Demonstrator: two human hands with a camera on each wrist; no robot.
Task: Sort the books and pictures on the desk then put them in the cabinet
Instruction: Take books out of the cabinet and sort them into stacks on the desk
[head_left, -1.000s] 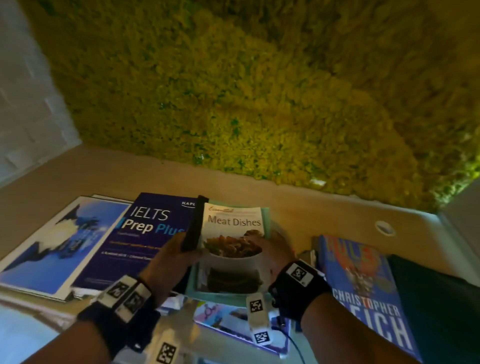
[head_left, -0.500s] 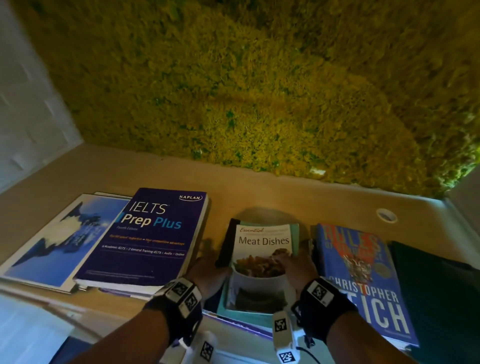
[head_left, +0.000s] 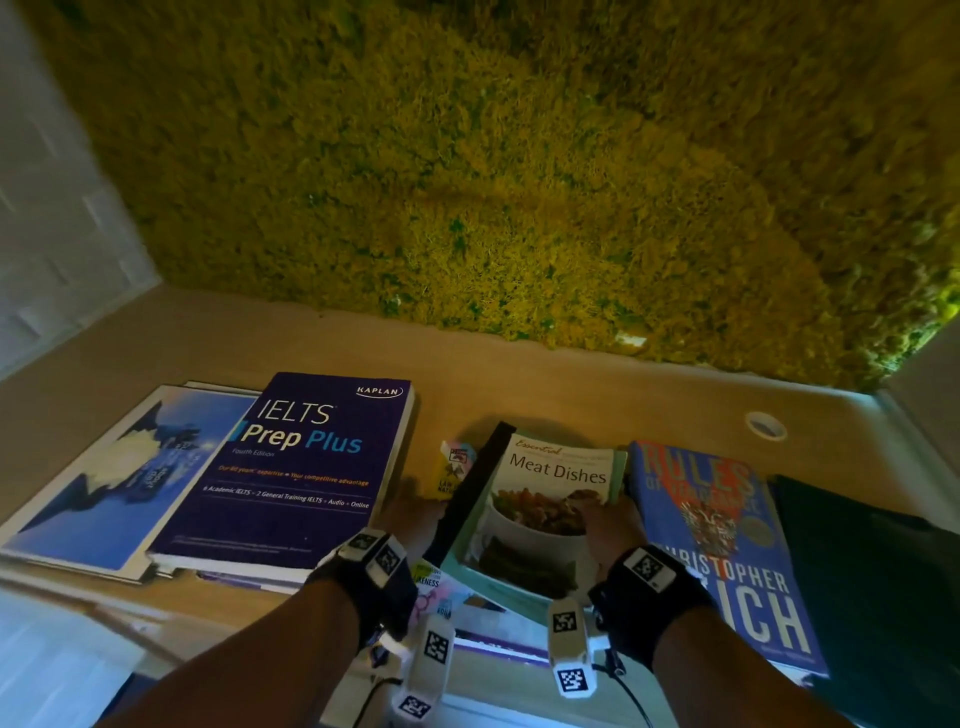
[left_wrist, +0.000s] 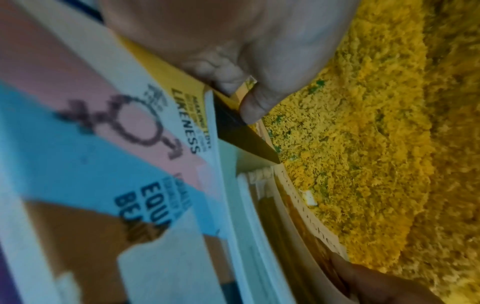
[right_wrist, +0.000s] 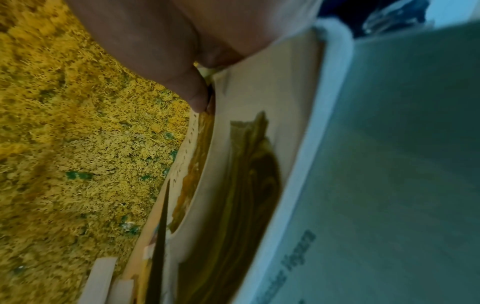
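Tan desk (head_left: 545, 384), books (head_left: 291, 467), pics (head_left: 119, 467)

A wooden desk (head_left: 519, 384) runs below a yellow-green moss wall (head_left: 519, 182). The left hand (head_left: 410, 519) and right hand (head_left: 608, 525) grip the 2 sides of a small stack topped by a Meat Dishes cookbook (head_left: 550, 499). Left of it lies a navy IELTS book (head_left: 291, 467) over a blue picture (head_left: 114, 467); just right, a blue novel (head_left: 727, 545).
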